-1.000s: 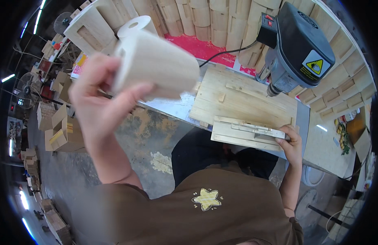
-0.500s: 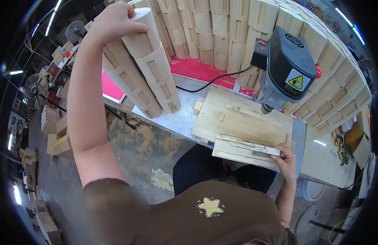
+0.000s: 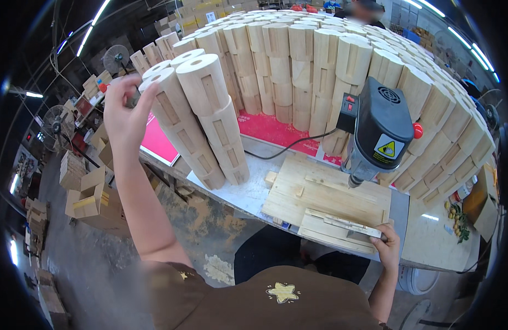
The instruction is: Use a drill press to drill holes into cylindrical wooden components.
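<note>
Two front stacks of pale wooden cylinders, a left stack (image 3: 182, 129) and a right stack (image 3: 216, 113), stand on the table's left part. Narrow rectangular slots are cut in their sides and round holes show in their tops. My left hand (image 3: 127, 110) is raised beside the top of the left stack, fingers apart and curved, thumb near the top cylinder; whether it touches is unclear. On the front edge of a wooden base board (image 3: 331, 190) lies a slotted wooden jig (image 3: 342, 228). My right hand (image 3: 387, 242) pinches the jig's right end.
A dark bench drill (image 3: 383, 126) with red switches overhangs the base board, its black cable (image 3: 287, 151) running left. Behind rises a wide wall of stacked cylinders (image 3: 298, 71). Cardboard boxes (image 3: 97, 201) sit on the floor at left. Another person (image 3: 366, 12) is at the far back.
My left hand has let go of the top of the right stack and moved left, beside the left stack. The view has tilted up. My right hand keeps hold of the jig.
</note>
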`<state>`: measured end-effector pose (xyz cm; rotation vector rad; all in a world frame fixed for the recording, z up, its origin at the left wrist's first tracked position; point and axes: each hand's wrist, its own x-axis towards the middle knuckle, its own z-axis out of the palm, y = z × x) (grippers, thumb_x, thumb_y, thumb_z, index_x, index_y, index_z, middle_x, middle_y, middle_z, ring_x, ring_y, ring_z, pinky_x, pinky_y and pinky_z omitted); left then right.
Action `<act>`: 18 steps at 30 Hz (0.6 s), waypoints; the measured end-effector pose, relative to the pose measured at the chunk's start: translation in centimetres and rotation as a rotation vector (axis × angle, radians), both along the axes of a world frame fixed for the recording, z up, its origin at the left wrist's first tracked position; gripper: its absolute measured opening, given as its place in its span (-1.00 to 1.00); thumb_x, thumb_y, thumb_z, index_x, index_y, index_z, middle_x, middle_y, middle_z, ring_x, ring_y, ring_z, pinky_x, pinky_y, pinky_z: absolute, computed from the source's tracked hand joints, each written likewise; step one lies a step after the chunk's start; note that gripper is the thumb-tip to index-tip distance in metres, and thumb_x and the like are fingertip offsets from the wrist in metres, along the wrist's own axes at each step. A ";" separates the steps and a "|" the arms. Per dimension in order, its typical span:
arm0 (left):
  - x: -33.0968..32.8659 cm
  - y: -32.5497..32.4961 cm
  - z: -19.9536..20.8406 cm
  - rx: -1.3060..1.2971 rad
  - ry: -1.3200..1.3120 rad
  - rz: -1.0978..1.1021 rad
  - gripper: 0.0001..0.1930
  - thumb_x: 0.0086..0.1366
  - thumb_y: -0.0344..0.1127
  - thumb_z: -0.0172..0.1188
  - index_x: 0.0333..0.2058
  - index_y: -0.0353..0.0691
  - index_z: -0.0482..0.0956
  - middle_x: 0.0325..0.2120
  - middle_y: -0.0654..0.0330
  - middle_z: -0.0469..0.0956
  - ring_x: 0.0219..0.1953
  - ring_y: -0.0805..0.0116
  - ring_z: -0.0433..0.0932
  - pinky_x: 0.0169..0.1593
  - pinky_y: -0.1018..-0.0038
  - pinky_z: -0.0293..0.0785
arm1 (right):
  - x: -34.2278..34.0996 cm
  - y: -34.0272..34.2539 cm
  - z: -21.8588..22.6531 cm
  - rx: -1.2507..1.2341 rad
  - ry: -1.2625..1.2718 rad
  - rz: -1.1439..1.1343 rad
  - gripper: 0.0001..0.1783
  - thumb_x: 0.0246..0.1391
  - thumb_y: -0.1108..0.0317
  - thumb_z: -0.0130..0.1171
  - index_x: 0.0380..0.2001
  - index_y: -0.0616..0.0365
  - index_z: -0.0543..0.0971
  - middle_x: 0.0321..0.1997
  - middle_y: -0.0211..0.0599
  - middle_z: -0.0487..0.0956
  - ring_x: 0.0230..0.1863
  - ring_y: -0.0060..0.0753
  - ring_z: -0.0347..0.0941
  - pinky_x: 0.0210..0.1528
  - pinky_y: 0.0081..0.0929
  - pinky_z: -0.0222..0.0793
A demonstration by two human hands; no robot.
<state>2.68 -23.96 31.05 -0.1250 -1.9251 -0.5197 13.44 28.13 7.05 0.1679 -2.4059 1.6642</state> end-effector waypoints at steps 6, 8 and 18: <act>0.9 -2.5 -11.7 0.518 0.014 -0.007 -0.79 0.12 -0.42 0.27 -0.26 -0.31 0.52 -0.47 0.38 0.38 -0.48 0.65 0.27 -0.38 0.69 0.25 | -0.1 0.2 -0.2 -0.007 -0.030 -0.068 -0.77 -0.27 0.57 0.25 -0.40 0.29 0.55 -0.38 -0.30 0.47 -0.28 -0.41 0.40 -0.19 -0.56 0.27; 1.2 -1.9 -16.3 0.632 -0.022 -0.064 -0.80 0.14 -0.46 0.24 -0.25 -0.33 0.50 -0.50 0.40 0.36 -0.49 0.67 0.25 -0.39 0.71 0.23 | -0.6 -0.2 -0.3 0.066 0.016 -0.066 -0.76 -0.25 0.56 0.25 -0.39 0.31 0.54 -0.37 -0.27 0.48 -0.27 -0.38 0.41 -0.18 -0.55 0.28; 4.8 7.0 -29.7 0.806 -0.484 -0.282 -0.88 0.10 -0.51 0.27 -0.36 -0.32 0.54 -0.53 0.39 0.48 -0.46 0.67 0.39 -0.35 0.71 0.33 | -0.9 -0.8 -2.6 -0.078 -0.021 -0.040 -0.76 -0.16 0.59 0.24 -0.31 0.28 0.54 -0.30 -0.34 0.47 -0.20 -0.46 0.39 -0.12 -0.58 0.27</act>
